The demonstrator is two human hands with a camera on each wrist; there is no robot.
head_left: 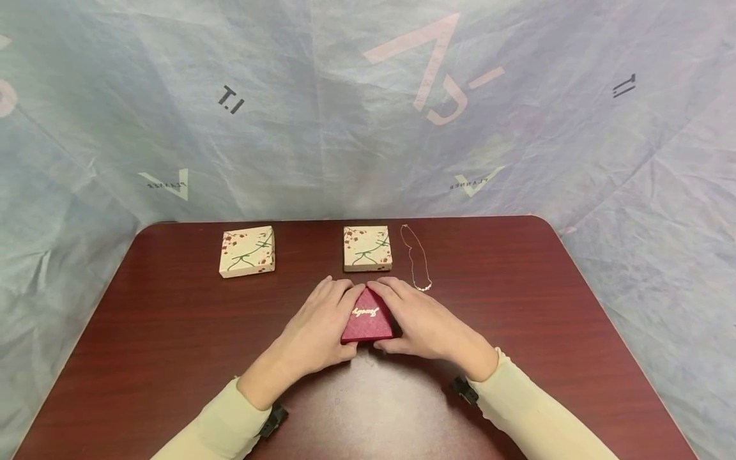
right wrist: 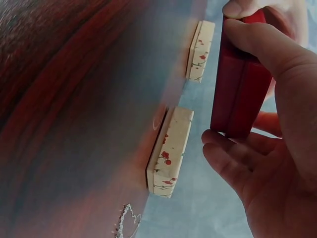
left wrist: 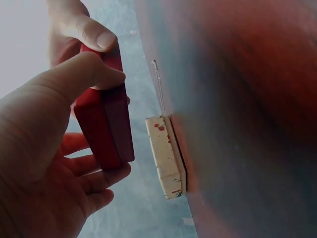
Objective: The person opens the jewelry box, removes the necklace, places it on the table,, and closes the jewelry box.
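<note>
Both hands hold a small dark red jewelry box (head_left: 368, 324) with gold script on its lid, near the middle of the table. My left hand (head_left: 323, 324) grips its left side and my right hand (head_left: 424, 321) its right side. In the left wrist view, the thumbs press along the near side of the red box (left wrist: 106, 124) while fingers support its other edges. The right wrist view shows the box (right wrist: 237, 94) closed, a seam running round it, raised above the tabletop. Beyond the right hand lies a thin necklace (head_left: 424, 289) with a small beaded section.
A cream box with red blossoms and green stems (head_left: 368, 248) sits just beyond the hands. A matching floral box (head_left: 248, 252) stands farther left, near the back edge of the reddish-brown table (head_left: 172, 345). Grey printed cloth (head_left: 276, 147) hangs behind and at both sides.
</note>
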